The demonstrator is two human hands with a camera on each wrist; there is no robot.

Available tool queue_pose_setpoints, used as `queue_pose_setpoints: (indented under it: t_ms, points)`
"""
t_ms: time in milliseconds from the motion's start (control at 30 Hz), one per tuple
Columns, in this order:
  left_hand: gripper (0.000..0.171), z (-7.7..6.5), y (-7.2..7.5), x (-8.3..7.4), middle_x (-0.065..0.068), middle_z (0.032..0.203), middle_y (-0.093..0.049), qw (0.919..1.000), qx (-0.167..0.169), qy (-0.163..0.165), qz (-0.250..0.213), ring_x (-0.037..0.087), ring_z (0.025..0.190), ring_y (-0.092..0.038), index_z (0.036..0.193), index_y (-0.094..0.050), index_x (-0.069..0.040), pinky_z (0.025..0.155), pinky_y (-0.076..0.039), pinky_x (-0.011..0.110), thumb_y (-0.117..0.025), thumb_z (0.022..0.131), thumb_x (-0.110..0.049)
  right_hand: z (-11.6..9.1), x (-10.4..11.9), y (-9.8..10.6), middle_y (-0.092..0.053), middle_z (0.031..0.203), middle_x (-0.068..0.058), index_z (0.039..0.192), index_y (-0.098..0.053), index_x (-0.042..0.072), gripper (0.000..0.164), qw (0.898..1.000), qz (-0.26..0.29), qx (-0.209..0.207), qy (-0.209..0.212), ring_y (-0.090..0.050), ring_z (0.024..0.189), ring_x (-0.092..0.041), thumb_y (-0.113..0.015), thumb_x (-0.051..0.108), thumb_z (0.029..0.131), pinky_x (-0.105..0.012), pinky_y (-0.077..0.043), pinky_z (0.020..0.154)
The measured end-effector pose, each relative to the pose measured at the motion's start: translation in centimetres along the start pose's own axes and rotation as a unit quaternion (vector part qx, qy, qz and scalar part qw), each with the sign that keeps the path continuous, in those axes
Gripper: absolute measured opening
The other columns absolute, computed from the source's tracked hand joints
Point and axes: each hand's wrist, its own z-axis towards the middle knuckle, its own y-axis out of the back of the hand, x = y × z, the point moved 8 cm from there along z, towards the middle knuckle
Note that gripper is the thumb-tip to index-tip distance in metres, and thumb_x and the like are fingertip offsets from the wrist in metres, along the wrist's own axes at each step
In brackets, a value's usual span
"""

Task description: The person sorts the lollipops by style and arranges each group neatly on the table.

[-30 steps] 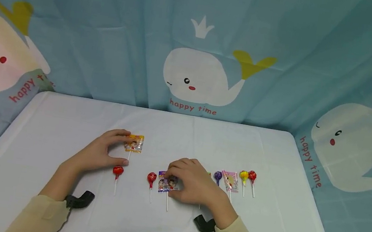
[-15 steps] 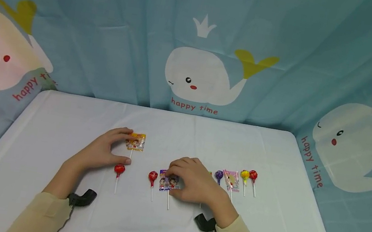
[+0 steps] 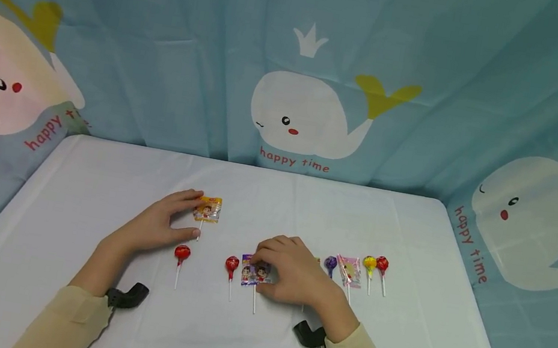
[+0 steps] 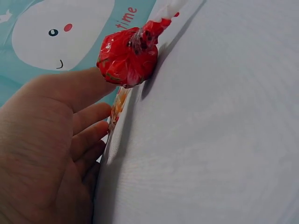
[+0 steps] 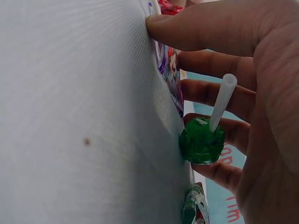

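In the head view my left hand (image 3: 155, 227) lies on the table with its fingertips on the edge of a yellow-wrapped flat lollipop (image 3: 209, 210) and the thumb by its stick. A red ball lollipop (image 3: 182, 252) lies below that thumb; it looms large in the left wrist view. My right hand (image 3: 293, 273) touches a purple-wrapped flat lollipop (image 3: 249, 273) with loosely bent fingers, the thumb set down near its lower edge. Under the right palm is a green ball lollipop (image 5: 202, 142), mostly hidden from the head view. Another red lollipop (image 3: 232, 264) lies left of the purple one.
Right of my right hand are a purple ball lollipop (image 3: 330, 264), a pink-wrapped flat one (image 3: 350, 271), a yellow ball one (image 3: 370, 263) and a red one (image 3: 382, 264). A white cloth covers the table (image 3: 208, 345). A blue whale-print curtain (image 3: 188, 92) hangs behind.
The head view has shifted slightly, so everything appears a little farther right. Both hands and the lollipops keep their places relative to one another.
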Motion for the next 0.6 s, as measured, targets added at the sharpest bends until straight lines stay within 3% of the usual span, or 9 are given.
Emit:
queue_pose_setpoints:
  t_ms: [267,600]
  points:
    - [0.088,-0.05,-0.07,0.04,0.011,0.173,-0.04,0.9999,0.009,0.008,-0.005,0.041,0.162,-0.029,0.16,-0.057,-0.011,0.127,-0.029,0.072,-0.093,0.087,-0.044,-0.05,0.08,0.07,-0.068,0.133,0.012,0.124,-0.077,0.027,0.04,1.0,0.004,-0.008,0.003,-0.057,0.132,-0.013,-0.088,0.038,0.087,-0.047,-0.046,0.116]
    - [0.089,0.17,-0.44,0.83,0.007,0.174,-0.039,0.9998,0.016,0.013,-0.004,0.037,0.164,-0.026,0.162,-0.056,-0.02,0.128,-0.028,0.07,-0.095,0.085,-0.045,-0.16,0.2,0.19,-0.068,0.133,0.011,0.126,-0.077,0.027,0.04,1.0,-0.003,-0.008,0.006,-0.058,0.132,-0.012,-0.087,0.038,0.089,-0.046,-0.046,0.117]
